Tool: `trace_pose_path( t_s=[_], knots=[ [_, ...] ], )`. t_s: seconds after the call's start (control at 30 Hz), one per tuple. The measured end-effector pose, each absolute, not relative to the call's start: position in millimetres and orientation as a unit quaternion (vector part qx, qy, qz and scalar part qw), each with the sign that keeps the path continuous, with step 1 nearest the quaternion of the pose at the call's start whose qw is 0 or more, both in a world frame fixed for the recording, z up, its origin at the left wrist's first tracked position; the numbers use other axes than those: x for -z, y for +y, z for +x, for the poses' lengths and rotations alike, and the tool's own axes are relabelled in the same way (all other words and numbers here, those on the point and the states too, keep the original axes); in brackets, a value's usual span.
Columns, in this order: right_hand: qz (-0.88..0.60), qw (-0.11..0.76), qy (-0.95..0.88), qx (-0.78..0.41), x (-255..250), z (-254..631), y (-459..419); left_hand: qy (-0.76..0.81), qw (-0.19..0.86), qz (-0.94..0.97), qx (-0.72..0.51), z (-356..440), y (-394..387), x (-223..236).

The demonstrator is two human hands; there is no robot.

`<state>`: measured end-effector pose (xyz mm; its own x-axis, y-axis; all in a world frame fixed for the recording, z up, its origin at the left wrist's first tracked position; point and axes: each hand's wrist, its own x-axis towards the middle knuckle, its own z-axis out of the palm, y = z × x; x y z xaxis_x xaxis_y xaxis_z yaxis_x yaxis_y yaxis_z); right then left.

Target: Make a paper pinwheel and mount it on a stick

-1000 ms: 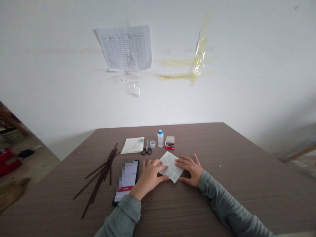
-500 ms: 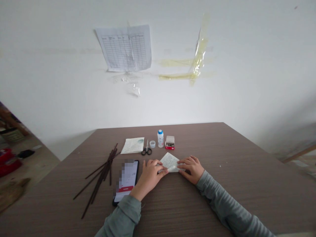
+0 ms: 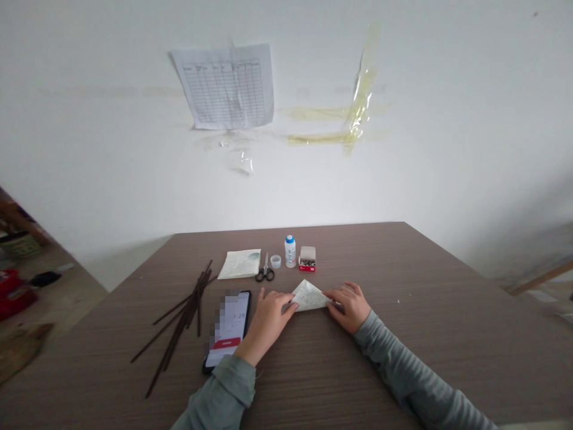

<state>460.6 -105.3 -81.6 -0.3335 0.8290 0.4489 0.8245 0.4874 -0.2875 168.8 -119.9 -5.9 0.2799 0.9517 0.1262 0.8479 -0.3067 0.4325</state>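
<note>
Since a second ago, the small text-covered paper (image 3: 308, 298) has gone from a flat diamond to a triangle, its near corner folded up, and the right hand's spread fingers have drawn together. Far left on the table (image 3: 421, 358), thin dark sticks (image 3: 183, 322) lie crossed in a loose bundle. Right of them are a phone (image 3: 229, 328), nearer, and a pale folded sheet (image 3: 240, 264), farther. Scissors (image 3: 265, 269) lie just beside that sheet. Nearer, the left hand (image 3: 271, 316) pinches the triangle's left corner between thumb and fingers. Beyond stand a small clear cup (image 3: 276, 261), a blue-capped white bottle (image 3: 290, 253) and an open red box (image 3: 307, 266). The paper is near these, between both hands; the right hand (image 3: 350, 309) pinches its right corner.
</note>
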Motion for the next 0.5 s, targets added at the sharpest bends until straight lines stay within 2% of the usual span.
trace_pose_path(
  t_s=[0.23,0.5],
  knots=[
    [-0.541,0.27,-0.796,-0.005,55,458,-125,0.571,0.149,0.777,-0.219,171,-125,3],
    [-0.524,0.293,-0.8,0.013,63,455,-123,0.562,0.127,0.787,-0.219,171,-125,11]
  ],
)
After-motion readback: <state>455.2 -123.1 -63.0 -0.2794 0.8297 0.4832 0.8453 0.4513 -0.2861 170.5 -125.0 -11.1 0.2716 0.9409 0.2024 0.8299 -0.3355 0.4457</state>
